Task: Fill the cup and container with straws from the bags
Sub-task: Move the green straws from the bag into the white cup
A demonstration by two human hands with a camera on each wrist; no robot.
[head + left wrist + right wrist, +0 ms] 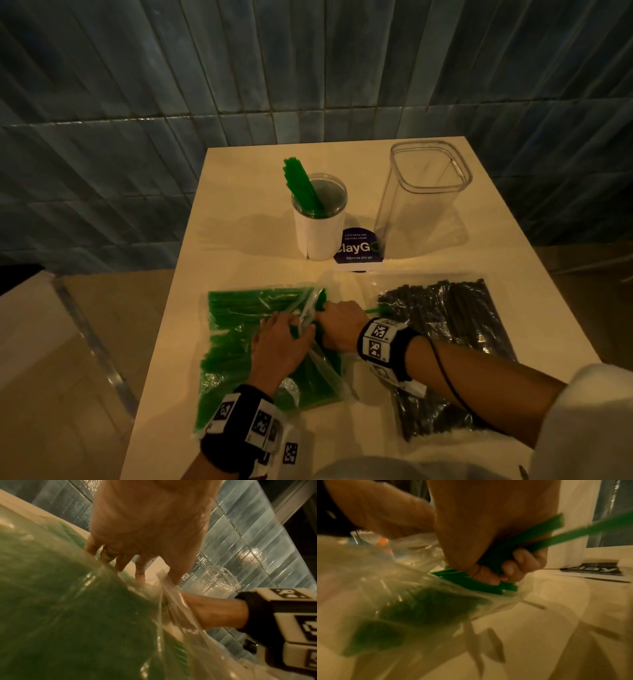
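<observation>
Both hands meet at the mouth of the clear bag of green straws (239, 329), which lies flat on the near-left part of the pale worktop (212, 240). Right hand (337, 320) is fisted round a small bunch of green straws (544, 534) w/ fingers (520, 561) curled tight, the bunch sticking out past the knuckles toward the right; wrist cam shows the lower ends at the bag's opening. Left hand (277, 342) lies on top of the bag, fingers (120, 559) spread & fairly straight, pressing down on the plastic, thumb side up against the loose flap of the opening; can't tell if the thumb pinches that flap. Bag of black straws (445, 342) sits just right of the green one, partly under the right forearm. Further back: the round cup (320, 222), white label round it, upright, w/ several green straws (301, 185) leaning toward its left rim. Right of it the tall clear container (421, 198) stands upright, no straws seen inside. Between them, at their bases, a dark purple sticker (358, 246) lies on the worktop. Blue-grey tiled wall (239, 68) behind
</observation>
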